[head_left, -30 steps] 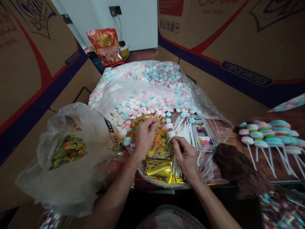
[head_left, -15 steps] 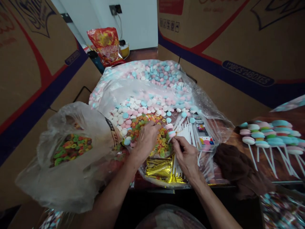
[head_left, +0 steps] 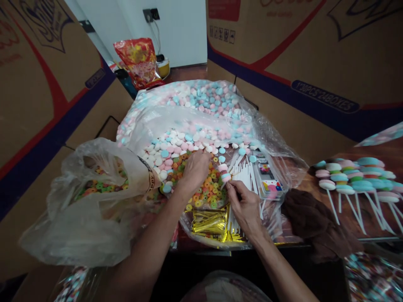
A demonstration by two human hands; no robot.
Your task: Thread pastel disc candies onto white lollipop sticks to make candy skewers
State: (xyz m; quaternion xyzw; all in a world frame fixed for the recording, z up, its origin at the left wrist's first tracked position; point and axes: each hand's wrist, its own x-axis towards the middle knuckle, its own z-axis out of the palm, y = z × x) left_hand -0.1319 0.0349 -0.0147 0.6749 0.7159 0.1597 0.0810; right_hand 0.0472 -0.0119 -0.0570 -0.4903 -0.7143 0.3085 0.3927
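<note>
My right hand (head_left: 244, 203) pinches the white stick of a candy skewer (head_left: 224, 173), with pink, white and pale blue pieces stacked near its top. My left hand (head_left: 197, 170) reaches over a heap of colourful gummy rings (head_left: 209, 191), knuckles up and fingers curled. Its fingertips point down by the loose pink, white and blue marshmallows (head_left: 179, 142); what they hold, if anything, is hidden. Loose white sticks (head_left: 247, 172) lie beyond my right hand. Gold twist ties (head_left: 209, 222) lie in front of the rings.
An open plastic bag of gummy rings (head_left: 103, 218) stands left. Finished marshmallow skewers (head_left: 352, 180) lie right, past a brown cloth (head_left: 317, 222). A clear plastic box (head_left: 267, 176) sits beside the sticks. Tall cartons (head_left: 283, 50) flank the table; a red snack bag (head_left: 138, 63) stands behind.
My left hand has moved slightly away from me, from the gummy rings to the edge of the marshmallows. My right hand keeps the skewer in nearly the same place.
</note>
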